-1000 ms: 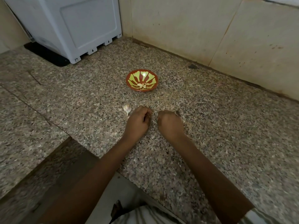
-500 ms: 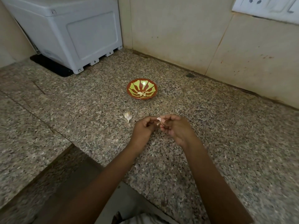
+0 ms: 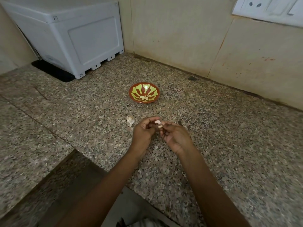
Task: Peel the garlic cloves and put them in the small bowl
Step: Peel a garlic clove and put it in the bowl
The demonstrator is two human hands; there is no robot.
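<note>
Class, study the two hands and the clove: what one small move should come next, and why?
Probably pull the remaining skin off the garlic clove: left hand and right hand both pinch it above the counter, and a tan scrap seems to cling to it. The small bowl, already holding pale cloves, comes after.

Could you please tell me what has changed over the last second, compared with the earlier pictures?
Both hands rose from the counter, where they rested as fists, and came together: the left hand and right hand now pinch a garlic clove between their fingertips. The small bowl with its peeled cloves and the garlic piece beside the hands stayed put.
</note>
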